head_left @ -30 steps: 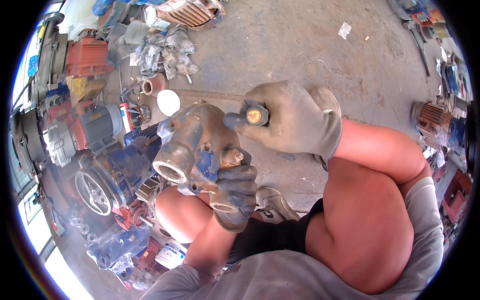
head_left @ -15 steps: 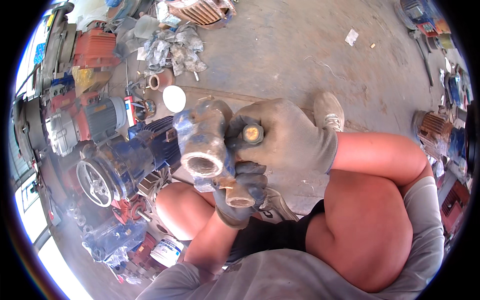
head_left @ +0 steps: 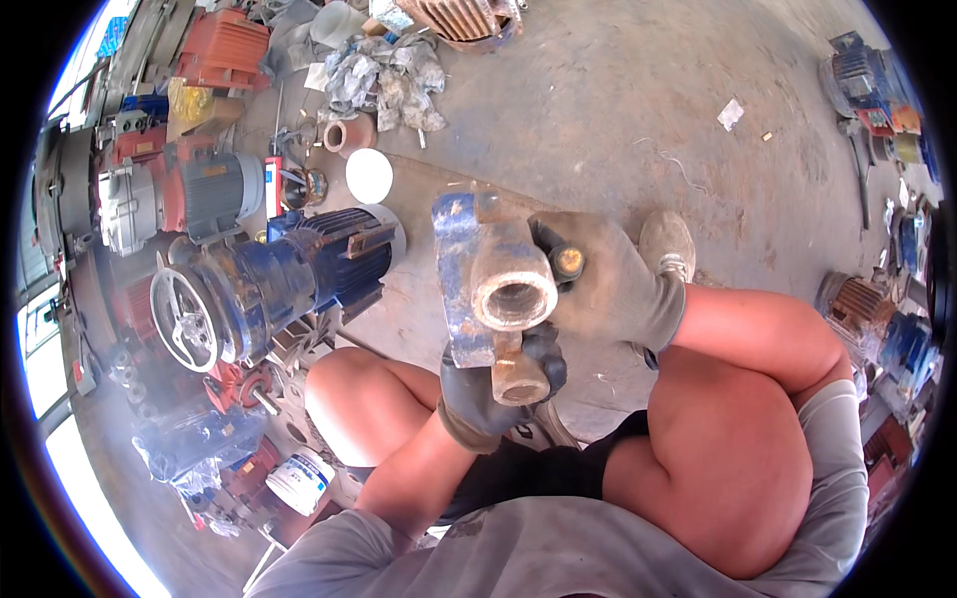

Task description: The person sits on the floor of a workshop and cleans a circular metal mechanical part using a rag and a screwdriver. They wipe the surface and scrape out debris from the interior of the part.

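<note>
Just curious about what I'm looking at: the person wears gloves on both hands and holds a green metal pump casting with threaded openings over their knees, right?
Not quite: the head view shows the pump casting is blue and rusty, not green. The rest holds: both the left hand and right hand are gloved and grip it above the knees.

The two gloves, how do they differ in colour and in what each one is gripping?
The left glove is dark, near black; the right glove is pale grey-tan. The left glove grips the rusty lower port of the blue pump casting from below; the right glove steadies its side and pinches a small dark, brass-tipped piece. Both look grimy and are on the same casting.
</note>
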`<action>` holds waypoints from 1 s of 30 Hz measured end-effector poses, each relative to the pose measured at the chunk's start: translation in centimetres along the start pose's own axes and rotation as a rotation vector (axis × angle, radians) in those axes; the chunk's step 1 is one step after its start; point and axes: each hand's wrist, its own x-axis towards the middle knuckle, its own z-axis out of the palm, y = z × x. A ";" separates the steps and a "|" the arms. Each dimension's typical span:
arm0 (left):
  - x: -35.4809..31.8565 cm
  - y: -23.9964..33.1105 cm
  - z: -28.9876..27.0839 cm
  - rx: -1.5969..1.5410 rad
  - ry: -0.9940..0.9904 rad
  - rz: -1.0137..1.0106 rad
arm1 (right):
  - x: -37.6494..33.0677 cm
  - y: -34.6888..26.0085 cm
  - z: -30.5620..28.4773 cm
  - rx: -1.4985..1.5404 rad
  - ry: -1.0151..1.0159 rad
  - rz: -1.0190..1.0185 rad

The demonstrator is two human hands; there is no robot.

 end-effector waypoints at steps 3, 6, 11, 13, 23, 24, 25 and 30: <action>0.1 -0.2 0.8 0.067 0.052 0.044 | 0.0 0.6 0.3 0.097 0.007 0.031; 0.4 0.8 -0.7 0.092 -0.025 -0.013 | -0.1 1.1 0.1 0.123 -0.007 0.032; 0.6 0.9 -1.1 0.113 0.028 0.014 | -0.2 1.1 -0.8 0.118 0.022 0.162; 0.6 0.7 -0.8 0.082 0.044 0.026 | -0.2 1.2 -2.0 0.098 0.077 0.241; 1.5 1.1 -2.0 0.071 0.199 0.053 | -0.7 2.5 -8.2 -0.164 -0.238 0.079; 1.4 0.9 -2.4 0.099 0.251 0.058 | -0.8 4.3 -6.7 -0.112 -0.239 -0.017; 1.6 0.8 -3.1 0.123 0.302 0.056 | -1.3 5.8 -6.2 -0.106 -0.251 -0.043; 2.6 2.9 -8.4 0.372 0.348 -0.008 | -2.2 9.6 -5.4 -0.215 -0.353 0.114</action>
